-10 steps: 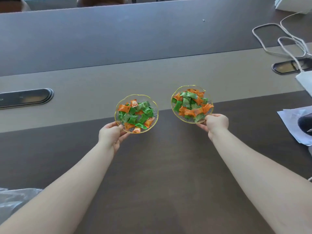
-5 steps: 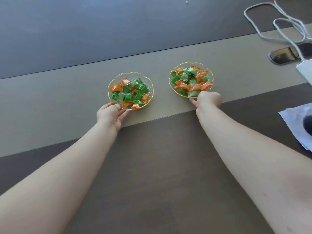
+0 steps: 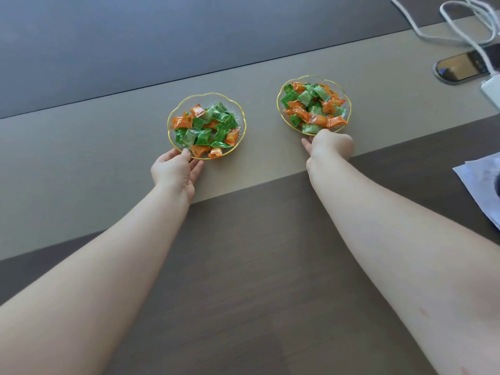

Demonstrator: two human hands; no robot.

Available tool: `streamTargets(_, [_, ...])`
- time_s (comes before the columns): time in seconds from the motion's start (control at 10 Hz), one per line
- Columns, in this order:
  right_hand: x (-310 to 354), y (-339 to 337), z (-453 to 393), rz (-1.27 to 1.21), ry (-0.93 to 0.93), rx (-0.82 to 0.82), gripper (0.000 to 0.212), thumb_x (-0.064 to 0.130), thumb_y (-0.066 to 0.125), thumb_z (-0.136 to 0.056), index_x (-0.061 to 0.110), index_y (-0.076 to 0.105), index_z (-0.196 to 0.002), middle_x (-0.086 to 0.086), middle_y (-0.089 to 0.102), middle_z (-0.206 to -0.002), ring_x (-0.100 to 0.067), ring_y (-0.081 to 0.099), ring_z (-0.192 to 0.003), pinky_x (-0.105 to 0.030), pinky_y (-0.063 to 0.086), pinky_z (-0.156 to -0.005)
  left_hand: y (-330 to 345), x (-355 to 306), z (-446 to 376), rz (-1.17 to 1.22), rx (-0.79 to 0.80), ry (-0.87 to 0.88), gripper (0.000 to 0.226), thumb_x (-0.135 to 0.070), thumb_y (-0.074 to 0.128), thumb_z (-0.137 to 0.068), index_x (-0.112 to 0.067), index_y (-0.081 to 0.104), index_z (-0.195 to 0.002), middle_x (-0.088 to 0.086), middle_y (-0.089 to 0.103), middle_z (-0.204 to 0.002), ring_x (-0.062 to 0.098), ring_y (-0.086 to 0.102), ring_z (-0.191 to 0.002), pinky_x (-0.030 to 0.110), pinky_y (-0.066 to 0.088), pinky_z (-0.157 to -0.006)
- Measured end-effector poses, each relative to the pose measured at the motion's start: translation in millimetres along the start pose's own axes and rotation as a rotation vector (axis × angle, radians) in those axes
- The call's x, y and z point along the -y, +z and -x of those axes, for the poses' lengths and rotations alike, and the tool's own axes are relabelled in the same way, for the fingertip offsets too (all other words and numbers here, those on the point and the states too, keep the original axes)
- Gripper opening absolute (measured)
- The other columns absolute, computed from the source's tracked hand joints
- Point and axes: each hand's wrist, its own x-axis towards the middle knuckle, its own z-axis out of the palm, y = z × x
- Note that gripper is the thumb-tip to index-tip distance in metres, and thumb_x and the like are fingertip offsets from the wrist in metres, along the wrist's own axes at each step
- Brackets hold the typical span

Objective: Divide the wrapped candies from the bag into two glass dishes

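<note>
Tan table strip (image 3: 81, 147) carries two candy-filled dishes: left hand (image 3: 174, 170) pinches the left dish (image 3: 173, 123); right hand (image 3: 331, 147) grips the right dish (image 3: 347, 104). White cables (image 3: 460, 28) lie beyond.

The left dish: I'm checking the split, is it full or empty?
Full. The left dish sits flat on the tan strip, heaped with green and orange candies.

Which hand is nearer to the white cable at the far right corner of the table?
The right hand. It holds the near rim of the right dish, below and left of the white cable. The left hand is farther left, at the left dish.
</note>
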Motion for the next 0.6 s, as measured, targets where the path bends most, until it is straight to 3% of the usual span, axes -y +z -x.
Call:
streamTargets(0.1, [-0.6, 0.3, 0.6, 0.009, -0.011, 0.005, 0.018, -0.005, 0.038, -0.089, 0.004, 0.054, -0.091, -0.008, 0.061, -0.094, -0.009, 0.058, -0.048, -0.038, 0.062, -0.073, -0.3, 2.1, -0.7, 0.014, 0.001, 0.014, 0.018, -0.003, 0.057, -0.087, -0.009, 0.050, -0.103, 0.010, 0.062, -0.087, 0.025, 0.067, -0.087, 0.031, 0.059, -0.074])
streamTargets(0.2, [0.1, 0.4, 0.4, 0.028, 0.004, 0.009, 0.014, -0.002, 0.039, -0.090, 0.003, 0.052, -0.090, -0.003, 0.057, -0.076, -0.009, 0.057, -0.049, -0.039, 0.061, -0.075, -2.4, 4.1, -2.2, -0.003, 0.028, 0.018, 0.023, -0.007, 0.060, -0.086, -0.006, 0.050, -0.107, 0.010, 0.063, -0.088, 0.024, 0.066, -0.093, 0.029, 0.057, -0.078])
streamTargets(0.4, [2.5, -9.1, 9.3, 0.025, 0.054, 0.013, 0.012, -0.002, 0.039, -0.090, 0.006, 0.048, -0.089, 0.001, 0.048, -0.069, -0.011, 0.058, -0.055, -0.037, 0.059, -0.078, -15.3, 3.5, 0.9, -0.145, 0.019, 0.047, 0.037, -0.009, 0.061, -0.085, 0.000, 0.053, -0.120, 0.015, 0.063, -0.111, 0.022, 0.066, -0.101, 0.028, 0.055, -0.088])
streamTargets(0.5, [4.3, -16.5, 18.1, 0.048, 0.065, 0.047, 0.014, -0.004, 0.039, -0.087, 0.005, 0.050, -0.089, -0.001, 0.049, -0.069, -0.016, 0.064, -0.066, -0.039, 0.058, -0.083, -24.9, 3.4, 7.7, -0.239, 0.000, 0.079, 0.031, -0.009, 0.056, -0.087, -0.002, 0.056, -0.117, 0.010, 0.063, -0.099, 0.017, 0.066, -0.088, 0.027, 0.054, -0.089])
streamTargets(0.6, [5.2, -27.7, 19.6, 0.115, 0.089, 0.086, 0.018, -0.007, 0.040, -0.084, -0.001, 0.055, -0.092, -0.005, 0.056, -0.070, -0.017, 0.066, -0.072, -0.042, 0.057, -0.087, -38.2, 3.9, 21.0, -0.442, -0.035, 0.136, 0.024, -0.013, 0.052, -0.084, -0.008, 0.059, -0.106, 0.006, 0.064, -0.087, 0.020, 0.064, -0.087, 0.032, 0.052, -0.091])
